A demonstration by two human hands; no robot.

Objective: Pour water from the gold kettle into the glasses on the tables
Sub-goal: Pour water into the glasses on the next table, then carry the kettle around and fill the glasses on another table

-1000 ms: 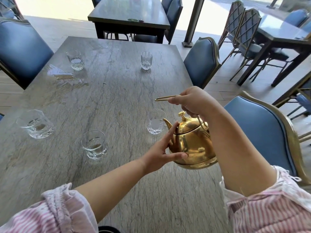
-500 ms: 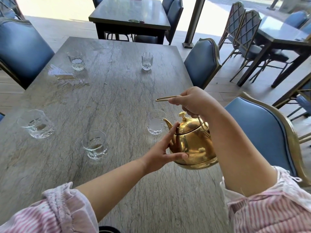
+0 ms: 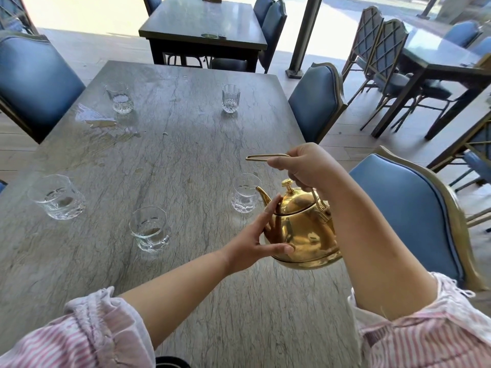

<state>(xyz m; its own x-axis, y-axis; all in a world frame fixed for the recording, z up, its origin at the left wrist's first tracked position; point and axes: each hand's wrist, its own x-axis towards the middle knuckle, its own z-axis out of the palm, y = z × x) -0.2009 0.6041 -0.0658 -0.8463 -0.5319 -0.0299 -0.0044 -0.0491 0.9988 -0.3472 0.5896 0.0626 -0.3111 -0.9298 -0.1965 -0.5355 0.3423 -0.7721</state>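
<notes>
The gold kettle [image 3: 303, 229] hangs above the grey stone table [image 3: 172, 155], tilted with its spout over the rim of a clear glass [image 3: 245, 193]. My right hand [image 3: 305, 166] grips the kettle's thin gold handle from above. My left hand [image 3: 255, 240] steadies the kettle's body, index finger up by the lid and thumb under the belly. Several more glasses stand on the table: one near the middle front [image 3: 149, 229], one at the left [image 3: 57, 197], and two at the far end [image 3: 119, 97] [image 3: 230, 98]. No stream of water is visible.
A puddle of spilled water [image 3: 101, 123] lies near the far left glass. Blue padded chairs stand at the right [image 3: 409, 216] [image 3: 316, 102] and at the left [image 3: 32, 83]. Another table [image 3: 202, 25] stands behind, and one [image 3: 438, 57] at the far right.
Hands and kettle hold almost the same pose; the view has shifted only slightly.
</notes>
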